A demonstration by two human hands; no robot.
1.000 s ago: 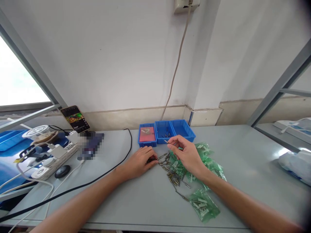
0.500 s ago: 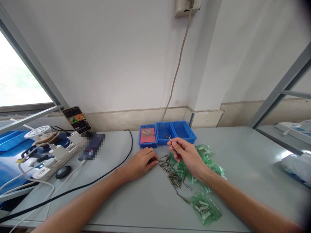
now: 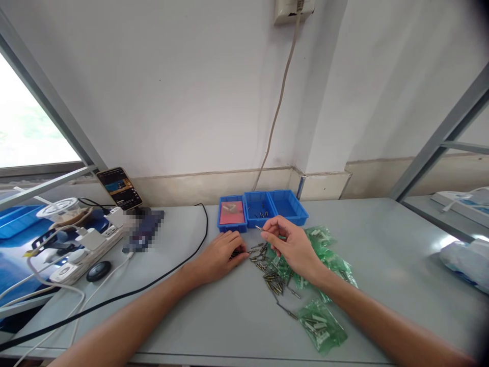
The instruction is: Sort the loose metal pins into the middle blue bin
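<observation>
My right hand (image 3: 292, 247) is closed in a pinch on a small metal pin (image 3: 259, 228), held just in front of the blue bins. On the table, my left hand (image 3: 221, 255) rests with its fingers curled over a few dark metal pins (image 3: 237, 252). Loose metal pins (image 3: 273, 281) lie in a pile between and below the hands. Green plastic bags (image 3: 321, 326) with more pins and white labels lie under and beside my right hand. Some pins stand or lie in the middle blue bin (image 3: 251, 220).
A blue bin (image 3: 233, 228) at left holds a red card and a small clear bag; another blue bin (image 3: 288, 206) joins on the right. A black cable (image 3: 168, 279) crosses the table. A propped phone (image 3: 119, 188), power strip (image 3: 64, 272) and round black object (image 3: 98, 271) are left.
My right hand has turned, and the pin in its fingertips has swung from upright to nearly level, pointing left. My left hand has stayed in place.
</observation>
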